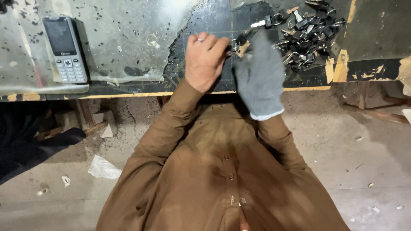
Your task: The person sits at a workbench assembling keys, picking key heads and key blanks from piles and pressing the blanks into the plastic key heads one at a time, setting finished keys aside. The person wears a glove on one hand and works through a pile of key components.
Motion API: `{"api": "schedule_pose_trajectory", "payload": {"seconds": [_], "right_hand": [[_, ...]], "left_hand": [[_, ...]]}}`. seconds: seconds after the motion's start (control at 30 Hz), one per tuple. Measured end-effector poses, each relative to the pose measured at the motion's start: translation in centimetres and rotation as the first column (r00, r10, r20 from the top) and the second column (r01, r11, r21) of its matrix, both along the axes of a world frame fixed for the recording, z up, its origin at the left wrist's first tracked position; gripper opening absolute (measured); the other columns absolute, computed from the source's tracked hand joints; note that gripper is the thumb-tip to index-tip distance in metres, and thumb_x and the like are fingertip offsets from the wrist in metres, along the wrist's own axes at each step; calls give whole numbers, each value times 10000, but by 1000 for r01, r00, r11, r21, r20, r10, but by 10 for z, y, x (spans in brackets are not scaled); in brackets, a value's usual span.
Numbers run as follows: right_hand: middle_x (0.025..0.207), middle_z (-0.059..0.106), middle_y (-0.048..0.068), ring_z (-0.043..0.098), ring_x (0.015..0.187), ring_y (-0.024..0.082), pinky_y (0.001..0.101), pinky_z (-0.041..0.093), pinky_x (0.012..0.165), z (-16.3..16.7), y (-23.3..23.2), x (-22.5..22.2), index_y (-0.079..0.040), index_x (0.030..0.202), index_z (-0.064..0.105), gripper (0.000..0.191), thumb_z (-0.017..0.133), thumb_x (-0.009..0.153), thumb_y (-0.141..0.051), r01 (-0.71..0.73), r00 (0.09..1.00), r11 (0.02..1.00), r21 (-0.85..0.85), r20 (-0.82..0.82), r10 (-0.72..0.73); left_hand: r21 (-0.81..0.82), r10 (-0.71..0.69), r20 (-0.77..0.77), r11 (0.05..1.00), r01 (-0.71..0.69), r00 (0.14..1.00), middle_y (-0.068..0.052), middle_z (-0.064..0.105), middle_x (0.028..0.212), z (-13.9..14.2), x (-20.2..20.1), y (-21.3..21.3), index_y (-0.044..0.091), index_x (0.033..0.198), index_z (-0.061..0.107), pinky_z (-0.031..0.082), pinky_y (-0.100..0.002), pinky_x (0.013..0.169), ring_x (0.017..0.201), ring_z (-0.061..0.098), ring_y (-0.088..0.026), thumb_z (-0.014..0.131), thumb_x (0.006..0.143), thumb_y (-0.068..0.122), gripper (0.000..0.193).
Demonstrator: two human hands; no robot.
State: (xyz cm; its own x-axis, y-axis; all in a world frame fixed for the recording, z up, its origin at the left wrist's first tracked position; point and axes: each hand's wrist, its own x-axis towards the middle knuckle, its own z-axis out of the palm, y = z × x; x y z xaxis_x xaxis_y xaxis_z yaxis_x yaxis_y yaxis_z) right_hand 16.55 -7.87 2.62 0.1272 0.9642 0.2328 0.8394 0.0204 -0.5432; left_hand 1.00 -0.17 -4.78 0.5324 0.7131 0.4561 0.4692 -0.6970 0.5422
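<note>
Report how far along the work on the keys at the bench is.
Done: cannot tell; no separate finished batch shows. In hand: the bare left hand and grey-gloved right hand pinch one small black-headed key with a metal ring between them at the bench edge. Left: a heap of black-headed keys lies beside the glove.

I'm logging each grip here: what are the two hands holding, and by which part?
Both hands, the bare left hand and gloved right hand, pinch a small key with ring between them; the exact part is hidden.

We see one screen: a silver push-button mobile phone (65,49) lying far left on the worn bench, its small rectangular display dark.
</note>
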Motion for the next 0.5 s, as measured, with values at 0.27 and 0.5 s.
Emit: {"api": "schedule_pose_trajectory", "payload": {"seconds": [0.27,0.5], "right_hand": [[1142,641,147,604,1049,377,480,475,922,-23,-4,-3,-41,1268,586,356,737,960,-131,-39,999,990,134,-13,41],[1082,689,107,632,1027,346,449,470,892,-13,9,-1,-89,1187,668,273,777,937,-90,-143,974,946,-291,127,186]], "left_hand": [[-143,126,105,984,-110,987,-54,560,904,-7,-4,-18,97,1033,682,362,-416,861,910,551,-266,709,857,2,202],[-150,46,70,988,-36,996,-77,530,863,-7,-4,-11,100,975,688,372,-419,915,920,553,-288,677,764,-37,252]]}}
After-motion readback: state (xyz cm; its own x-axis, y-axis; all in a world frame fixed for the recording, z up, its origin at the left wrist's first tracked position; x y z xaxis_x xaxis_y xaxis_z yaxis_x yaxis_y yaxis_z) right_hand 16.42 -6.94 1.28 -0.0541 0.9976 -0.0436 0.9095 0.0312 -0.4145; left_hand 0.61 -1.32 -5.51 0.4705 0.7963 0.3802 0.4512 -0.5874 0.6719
